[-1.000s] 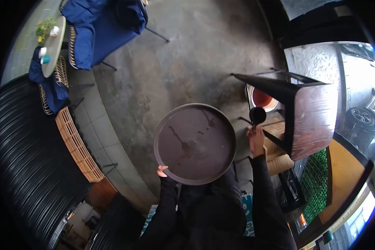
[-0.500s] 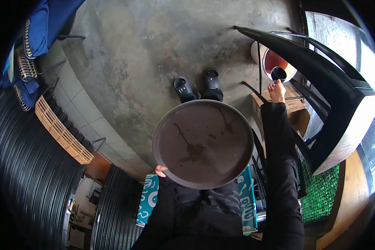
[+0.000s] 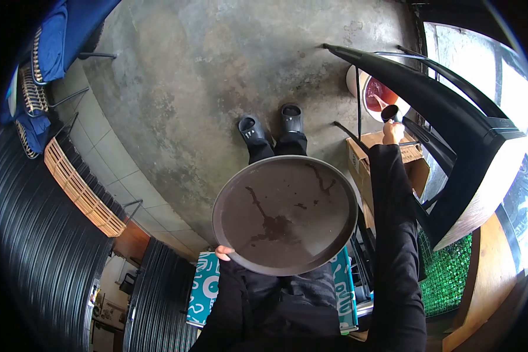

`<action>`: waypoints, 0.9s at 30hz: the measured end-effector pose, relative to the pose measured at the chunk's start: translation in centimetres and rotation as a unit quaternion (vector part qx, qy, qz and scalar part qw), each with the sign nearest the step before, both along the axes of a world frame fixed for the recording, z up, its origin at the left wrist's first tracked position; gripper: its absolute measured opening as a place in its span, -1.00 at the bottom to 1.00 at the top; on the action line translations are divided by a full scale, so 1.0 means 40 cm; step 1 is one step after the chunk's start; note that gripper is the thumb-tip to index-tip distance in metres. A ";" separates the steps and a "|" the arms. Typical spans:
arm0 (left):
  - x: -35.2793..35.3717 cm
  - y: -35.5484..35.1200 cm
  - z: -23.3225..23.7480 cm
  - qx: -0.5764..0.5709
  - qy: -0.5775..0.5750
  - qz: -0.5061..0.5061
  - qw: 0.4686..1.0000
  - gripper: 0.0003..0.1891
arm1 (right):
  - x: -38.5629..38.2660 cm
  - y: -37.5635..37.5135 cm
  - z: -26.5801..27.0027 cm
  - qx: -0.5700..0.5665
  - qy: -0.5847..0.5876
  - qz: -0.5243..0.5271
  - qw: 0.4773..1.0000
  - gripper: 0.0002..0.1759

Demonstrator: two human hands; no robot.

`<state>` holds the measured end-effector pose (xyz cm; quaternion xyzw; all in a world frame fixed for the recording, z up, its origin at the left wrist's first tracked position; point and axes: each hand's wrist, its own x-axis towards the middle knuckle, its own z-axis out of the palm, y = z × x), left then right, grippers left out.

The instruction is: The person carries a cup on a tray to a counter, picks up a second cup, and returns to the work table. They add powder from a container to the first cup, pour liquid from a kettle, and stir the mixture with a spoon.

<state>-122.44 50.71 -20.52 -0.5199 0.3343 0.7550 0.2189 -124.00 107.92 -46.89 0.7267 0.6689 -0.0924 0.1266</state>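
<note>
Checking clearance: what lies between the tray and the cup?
Head view: a cardboard box and the right sleeve lie between the tray and the cup that the right hand holds.

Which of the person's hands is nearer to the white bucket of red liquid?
Right. The right hand holds a dark cup just over the bucket rim; the left hand grips the near edge of the round tray, well away from it.

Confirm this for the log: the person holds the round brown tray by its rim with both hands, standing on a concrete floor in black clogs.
Not quite. In the head view only the left hand holds the round brown tray by its rim. The right hand is stretched out with a small dark cup. The concrete floor and black clogs are right.
</note>
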 end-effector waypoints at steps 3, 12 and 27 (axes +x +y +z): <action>0.007 0.003 -0.001 0.000 0.003 0.001 1.000 -0.58 | -0.005 -0.012 0.024 0.014 -0.051 0.055 0.997 -0.57; 0.024 -0.003 -0.007 0.000 0.020 0.006 1.000 -0.64 | -0.046 -0.044 0.133 0.100 -0.069 0.177 0.977 -0.82; -0.013 0.060 0.012 0.030 0.146 0.033 0.988 -0.74 | -0.009 -0.234 0.461 -0.334 0.625 -0.303 0.637 -0.75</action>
